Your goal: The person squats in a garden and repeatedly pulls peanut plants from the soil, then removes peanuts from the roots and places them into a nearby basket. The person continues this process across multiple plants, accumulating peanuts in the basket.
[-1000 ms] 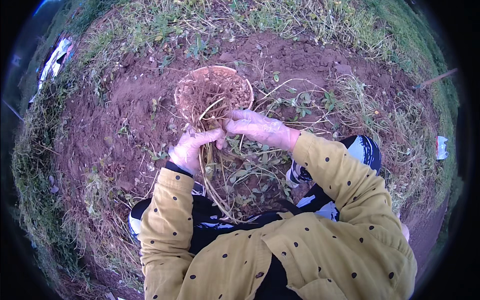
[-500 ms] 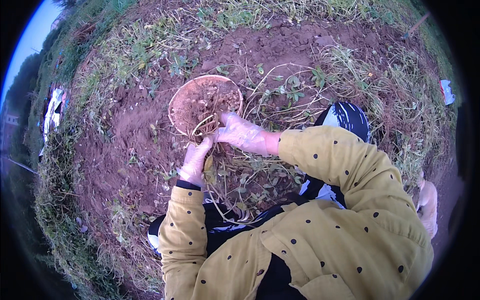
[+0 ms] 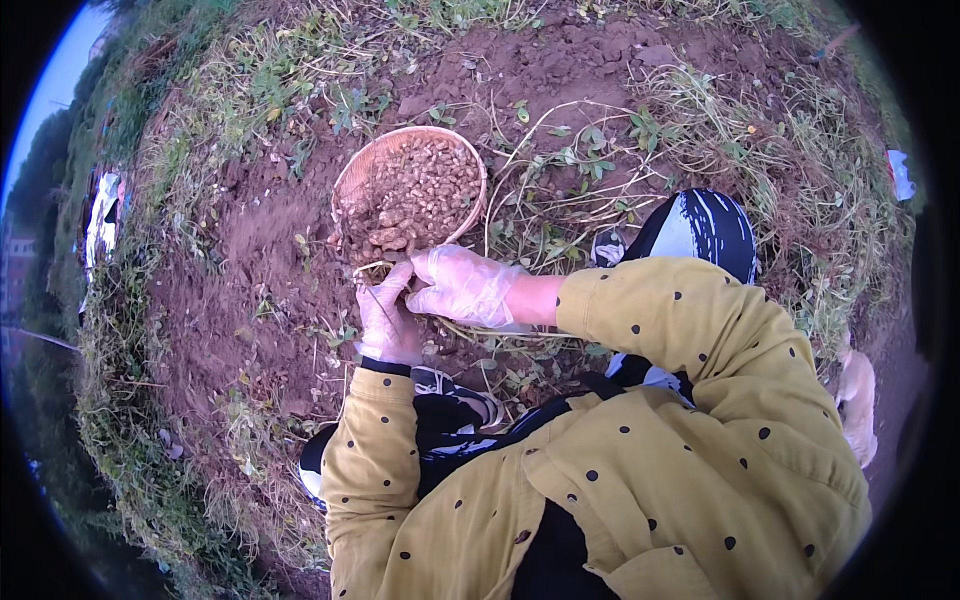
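A round woven basket (image 3: 352, 185) sits on the soil in front of me, with many peanuts (image 3: 428, 185) in it. My left hand (image 3: 388, 318), in a clear plastic glove, is closed round the stems of a peanut plant (image 3: 372, 270) at the basket's near edge. Its brown roots hang blurred by the basket's left side. My right hand (image 3: 465, 287), gloved the same way, is closed with its fingertips against the left hand's, just below the near rim. What lies inside its curled fingers is hidden.
Pulled plants with long stems (image 3: 570, 180) lie right of the basket. Bare reddish soil (image 3: 245, 270) stretches to the left. My knee (image 3: 700, 235) and a shoe (image 3: 470, 395) are close by. A pale animal-like shape (image 3: 857, 405) is at the far right.
The plant's root clump has swung left and down, off the basket's middle, so more peanuts show. My right hand has shifted slightly down and left, its fingers curled in.
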`<action>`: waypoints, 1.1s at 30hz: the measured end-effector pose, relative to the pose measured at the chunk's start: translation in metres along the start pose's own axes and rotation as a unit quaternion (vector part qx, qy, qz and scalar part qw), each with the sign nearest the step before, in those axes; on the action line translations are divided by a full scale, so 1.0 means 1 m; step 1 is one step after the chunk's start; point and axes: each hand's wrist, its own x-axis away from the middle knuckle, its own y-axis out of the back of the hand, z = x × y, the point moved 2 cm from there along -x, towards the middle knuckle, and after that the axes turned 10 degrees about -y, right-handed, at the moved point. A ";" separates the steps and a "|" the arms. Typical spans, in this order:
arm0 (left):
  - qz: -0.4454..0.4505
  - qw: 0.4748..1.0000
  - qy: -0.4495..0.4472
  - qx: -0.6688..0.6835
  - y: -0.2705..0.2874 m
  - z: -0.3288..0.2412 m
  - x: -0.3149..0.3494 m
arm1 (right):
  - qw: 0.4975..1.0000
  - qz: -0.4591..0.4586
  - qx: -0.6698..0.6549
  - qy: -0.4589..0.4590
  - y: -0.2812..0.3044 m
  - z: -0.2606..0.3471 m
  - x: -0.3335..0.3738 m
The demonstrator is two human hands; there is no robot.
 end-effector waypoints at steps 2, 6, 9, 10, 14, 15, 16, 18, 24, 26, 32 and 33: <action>-0.017 0.999 -0.047 -0.003 0.000 -0.007 -0.001 | 0.999 0.015 -0.049 0.015 0.005 0.008 0.004; -0.035 0.998 -0.041 0.008 0.017 -0.022 -0.017 | 0.991 -0.004 -0.133 0.013 0.006 0.013 0.012; -0.001 0.998 -0.056 0.034 0.013 -0.035 -0.019 | 0.964 0.000 -0.224 -0.145 0.019 0.005 0.016; 0.018 0.998 -0.055 0.037 0.012 -0.036 -0.021 | 0.975 -0.061 -0.176 -0.119 0.029 0.005 0.016; 0.061 0.997 -0.028 0.036 0.009 -0.036 -0.020 | 0.960 -0.094 -0.230 -0.131 0.033 -0.001 0.007; 0.070 0.997 -0.040 0.010 0.008 -0.035 -0.020 | 0.951 -0.093 -0.271 -0.113 0.030 0.001 0.007; 0.080 0.995 -0.052 -0.015 0.006 -0.033 -0.020 | 0.941 -0.091 -0.312 -0.094 0.028 0.001 0.006; 0.008 0.998 -0.056 0.013 -0.002 -0.027 -0.018 | 0.947 -0.052 -0.310 -0.066 0.020 0.003 -0.001; 0.068 0.993 -0.051 -0.078 -0.024 -0.021 -0.007 | 0.973 -0.069 -0.168 -0.144 0.024 0.018 0.002; 0.032 0.995 -0.050 -0.074 -0.028 -0.020 -0.006 | 0.969 -0.019 -0.180 -0.167 0.035 0.028 0.008; -0.051 0.994 -0.039 -0.088 -0.006 -0.015 -0.013 | 0.994 -0.018 0.006 -0.107 0.011 0.019 -0.001; -0.086 0.992 -0.063 -0.063 -0.015 -0.012 -0.010 | 0.993 0.003 0.002 -0.118 0.011 0.022 0.002</action>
